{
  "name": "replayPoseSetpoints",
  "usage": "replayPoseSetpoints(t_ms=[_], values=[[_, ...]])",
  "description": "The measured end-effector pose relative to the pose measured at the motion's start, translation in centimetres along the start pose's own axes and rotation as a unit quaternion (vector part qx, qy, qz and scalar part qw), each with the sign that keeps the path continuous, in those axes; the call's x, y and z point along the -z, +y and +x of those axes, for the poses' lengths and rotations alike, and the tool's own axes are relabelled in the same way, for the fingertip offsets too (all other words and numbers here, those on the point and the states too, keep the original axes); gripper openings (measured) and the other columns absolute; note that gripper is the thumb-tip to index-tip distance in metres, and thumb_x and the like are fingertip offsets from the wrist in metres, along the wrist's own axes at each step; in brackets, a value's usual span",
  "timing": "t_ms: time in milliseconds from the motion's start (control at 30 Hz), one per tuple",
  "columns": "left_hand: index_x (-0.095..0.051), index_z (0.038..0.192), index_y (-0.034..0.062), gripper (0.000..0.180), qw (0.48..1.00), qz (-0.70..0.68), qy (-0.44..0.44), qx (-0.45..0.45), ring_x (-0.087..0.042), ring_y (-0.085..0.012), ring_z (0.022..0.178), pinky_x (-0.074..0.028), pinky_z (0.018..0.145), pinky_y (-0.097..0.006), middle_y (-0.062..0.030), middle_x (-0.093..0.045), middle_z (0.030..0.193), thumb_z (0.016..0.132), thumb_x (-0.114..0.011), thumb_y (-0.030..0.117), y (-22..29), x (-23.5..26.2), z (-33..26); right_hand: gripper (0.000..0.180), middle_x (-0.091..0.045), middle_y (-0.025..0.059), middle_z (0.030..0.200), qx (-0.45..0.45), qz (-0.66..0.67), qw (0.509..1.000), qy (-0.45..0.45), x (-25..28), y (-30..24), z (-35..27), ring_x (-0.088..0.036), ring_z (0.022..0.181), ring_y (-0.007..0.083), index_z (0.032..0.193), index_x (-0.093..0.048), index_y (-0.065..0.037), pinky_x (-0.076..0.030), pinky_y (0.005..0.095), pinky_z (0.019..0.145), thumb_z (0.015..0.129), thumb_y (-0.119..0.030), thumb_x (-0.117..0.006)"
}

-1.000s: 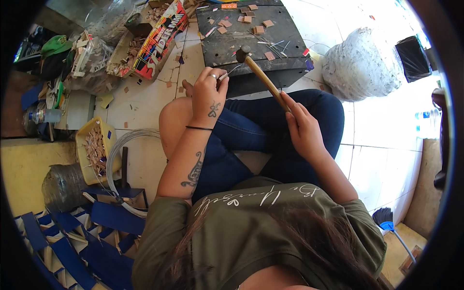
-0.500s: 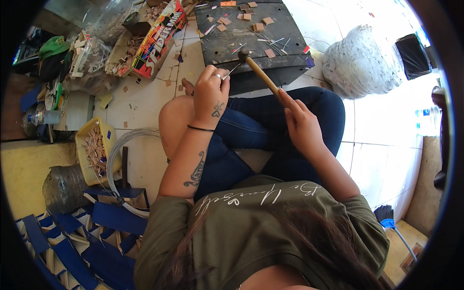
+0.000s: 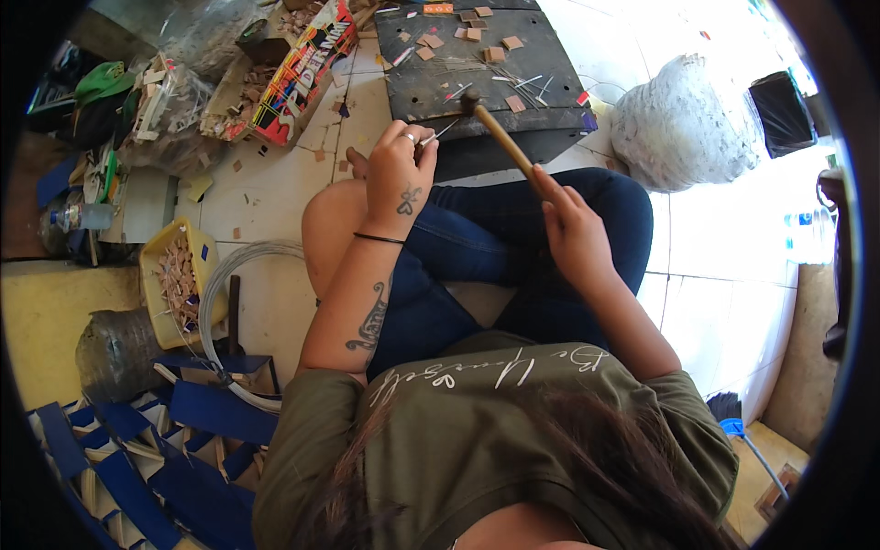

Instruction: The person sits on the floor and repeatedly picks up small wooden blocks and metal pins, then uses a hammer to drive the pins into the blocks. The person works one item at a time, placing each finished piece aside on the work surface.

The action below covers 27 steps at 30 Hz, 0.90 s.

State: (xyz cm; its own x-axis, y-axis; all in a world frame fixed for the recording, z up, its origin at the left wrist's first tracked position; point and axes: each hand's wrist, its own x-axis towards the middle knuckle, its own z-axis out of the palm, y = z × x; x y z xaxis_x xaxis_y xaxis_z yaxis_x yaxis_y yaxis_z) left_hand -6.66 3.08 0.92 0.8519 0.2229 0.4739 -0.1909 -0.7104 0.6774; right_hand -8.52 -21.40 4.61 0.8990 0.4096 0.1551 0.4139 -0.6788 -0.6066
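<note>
My right hand (image 3: 576, 225) is wrapped round the wooden handle of a hammer (image 3: 507, 139). The hammer's dark head is over the near edge of a dark low bench (image 3: 417, 78). My left hand (image 3: 396, 174), with a ring on one finger, pinches a thin metal wire piece (image 3: 445, 131). This piece slants up toward the bench edge, just left of the hammer head; whether it touches the bench I cannot tell. On the bench top lie several small wooden squares (image 3: 495, 54) and several loose thin wire pieces (image 3: 524, 89).
Left of the bench stands a printed box (image 3: 302, 69) of wood bits. A yellow basin (image 3: 174, 325) of small wooden pieces, a coil of wire (image 3: 218, 284) and blue-covered pieces (image 3: 137, 486) are at the lower left. A stuffed whitish sack (image 3: 683, 124) stands right of the bench.
The bench sits slightly farther right in the view. The hammer head has shifted slightly right and up, and my left fingers with the wire piece have turned a little.
</note>
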Motion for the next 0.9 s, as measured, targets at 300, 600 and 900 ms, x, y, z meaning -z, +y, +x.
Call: replayPoseSetpoints(t_ms=[300, 600, 900], values=[[-0.068, 0.098, 0.0041, 0.015, 0.980, -0.132, 0.091, 0.122, -0.058, -0.0061, 0.071, -0.048, 0.063, -0.022, -0.0003, -0.066, 0.084, 0.084, -0.071, 0.009, -4.6, 4.0, -0.3, 0.036, -0.059, 0.0148, 0.102, -0.032, -0.149, 0.977, 0.146, 1.0, 6.5, 9.8, -0.063, 0.087, 0.0365, 0.127, -0.054, -0.018, -0.051, 0.0459, 0.074, 0.092, -0.017, -0.054], [-0.063, 0.110, -0.0040, 0.028, 0.902, 0.231, 0.213, 0.295, -0.066, -0.0202, 0.088, -0.052, 0.076, -0.030, -0.0148, -0.068, 0.104, 0.089, -0.063, 0.014, -21.5, 33.6, -11.9, 0.029, -0.061, 0.0074, 0.106, 0.048, -0.297, 0.949, 0.091, 1.0, 6.3, 15.7, -0.059, 0.103, 0.0295, 0.112, -0.062, -0.011, -0.048, 0.0453, 0.087, 0.085, -0.021, -0.063], [-0.053, 0.126, -0.0019, 0.050, 0.813, 0.463, 0.156, 0.316, -0.061, -0.0347, 0.101, -0.047, 0.091, -0.041, -0.0194, -0.064, 0.111, 0.084, -0.067, 0.020, -23.3, 39.8, -11.3, 0.017, -0.069, 0.0114, 0.097, 0.028, -0.389, 0.917, -0.083, -2.7, 0.7, 22.9, -0.069, 0.086, 0.0277, 0.094, -0.070, -0.007, -0.055, 0.0389, 0.073, 0.082, -0.015, -0.060]])
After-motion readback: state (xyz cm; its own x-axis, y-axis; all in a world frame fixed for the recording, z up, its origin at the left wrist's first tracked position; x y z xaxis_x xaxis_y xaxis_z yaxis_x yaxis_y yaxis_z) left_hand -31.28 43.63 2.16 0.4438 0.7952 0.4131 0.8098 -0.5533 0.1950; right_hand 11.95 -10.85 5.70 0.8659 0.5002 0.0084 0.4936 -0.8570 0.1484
